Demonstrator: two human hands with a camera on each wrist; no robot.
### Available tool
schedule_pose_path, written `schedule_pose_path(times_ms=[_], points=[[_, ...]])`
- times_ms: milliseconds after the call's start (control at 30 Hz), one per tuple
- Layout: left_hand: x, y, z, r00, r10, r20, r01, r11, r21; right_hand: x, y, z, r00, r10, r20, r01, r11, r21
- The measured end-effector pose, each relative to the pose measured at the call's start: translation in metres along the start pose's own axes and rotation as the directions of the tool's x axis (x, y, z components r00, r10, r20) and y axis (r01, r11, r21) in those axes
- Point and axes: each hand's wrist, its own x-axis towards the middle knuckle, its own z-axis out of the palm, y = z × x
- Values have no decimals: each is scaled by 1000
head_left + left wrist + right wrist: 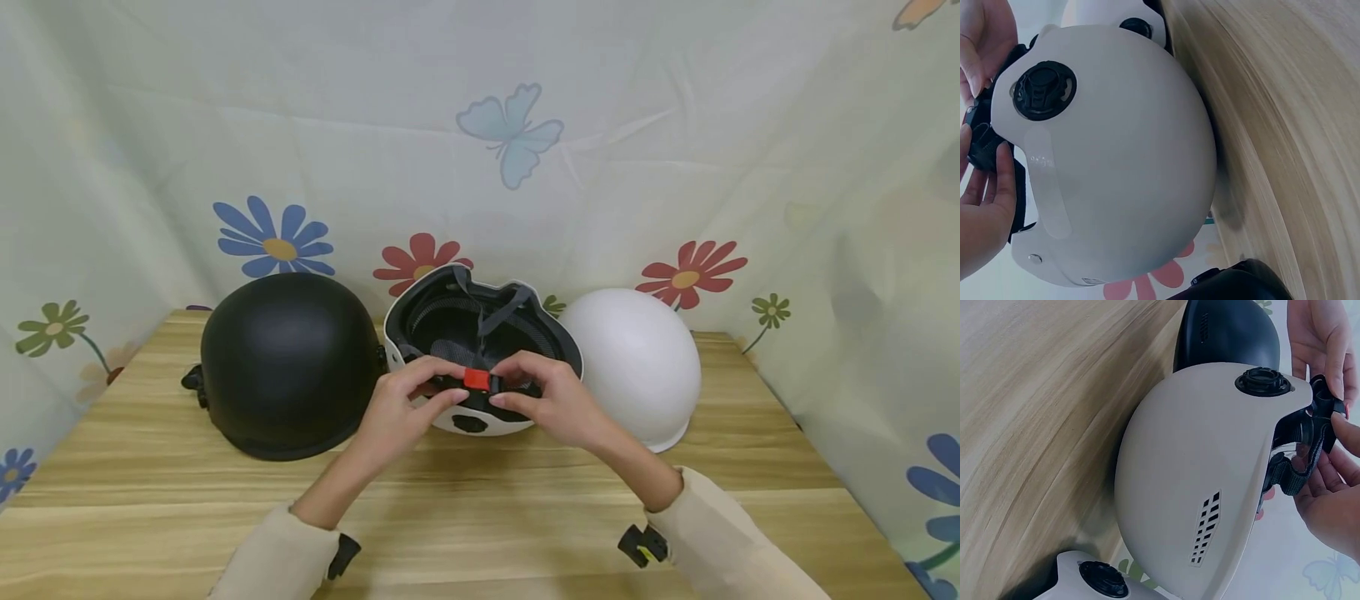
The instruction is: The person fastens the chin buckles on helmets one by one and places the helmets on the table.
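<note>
A white helmet (pixel 495 423) lies crown down on the table, its dark padded inside facing up. Over its near rim, both hands hold the chin strap's red and black buckle (pixel 476 379). My left hand (pixel 401 406) pinches the red end between thumb and fingers. From the other side, my right hand (pixel 553 398) pinches the black end, its fingertips close to the left ones. Grey straps (pixel 501 313) run from the far rim down into the helmet. In the right wrist view a black dial (pixel 1264 382) sits on the shell near the hands.
A black helmet (pixel 288 367) stands crown up on the left, close beside the white one. Another white helmet (pixel 633 367) stands crown up on the right. The wooden table (pixel 480 525) backs onto a flowered cloth (pixel 360 108).
</note>
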Motion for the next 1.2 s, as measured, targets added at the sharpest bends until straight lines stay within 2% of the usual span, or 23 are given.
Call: schedule_pose_path(times_ms=[167,533,933,1100,1200], points=[[0,-2,0,1000,9,0,-9,1000,-7,1,1,0,1000,25,9,-25,1000,8],[-2,-7,-3,1000,-24,14,24,1000,-10,0,1,1,1000,19,18,-19,1000,12],[-5,-12,-10,997,-70,25,69,997,42,-2,8,-4,1000,-20,5,20,998,58],[-6,-13,-13,996,-91,17,89,992,84,-5,12,-8,1000,-4,9,4,998,69],[-7,-13,-15,996,-82,17,80,991,107,-7,16,-11,1000,11,16,-13,997,72]])
